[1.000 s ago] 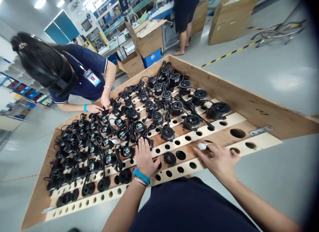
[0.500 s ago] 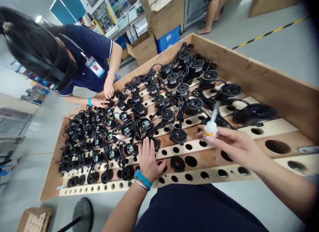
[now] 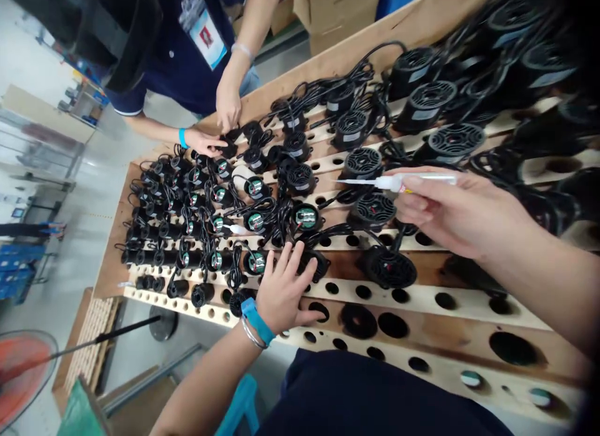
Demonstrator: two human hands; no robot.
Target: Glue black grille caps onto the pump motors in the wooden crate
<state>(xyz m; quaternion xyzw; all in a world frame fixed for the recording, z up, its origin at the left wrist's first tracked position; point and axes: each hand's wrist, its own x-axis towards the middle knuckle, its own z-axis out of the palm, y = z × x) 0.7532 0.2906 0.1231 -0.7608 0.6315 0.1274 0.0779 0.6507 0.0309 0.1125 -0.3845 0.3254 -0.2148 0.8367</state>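
My left hand (image 3: 285, 289) lies with its fingers spread on the wooden rack (image 3: 435, 298), touching a black round unit (image 3: 313, 263) set in one of its holes. My right hand (image 3: 450, 211) is closed around a white glue bottle (image 3: 398, 182) with a long thin nozzle that points left over the black fan-like units (image 3: 375, 208). Several black units with coiled cables (image 3: 220, 223) fill the rack's rows. A loose black grille ring (image 3: 359, 322) sits in a hole near me.
A co-worker in a dark blue shirt bends over the rack's far end, hands (image 3: 210, 142) on the units there. Cardboard boxes (image 3: 337, 11) stand beyond the rack. A red fan (image 3: 23, 373) and a stand base (image 3: 162, 323) are on the floor at left.
My right hand picked the white bottle up off the rack and now holds it level, nozzle pointing left. The view has dropped closer to the rack. My left hand stays on the rack.
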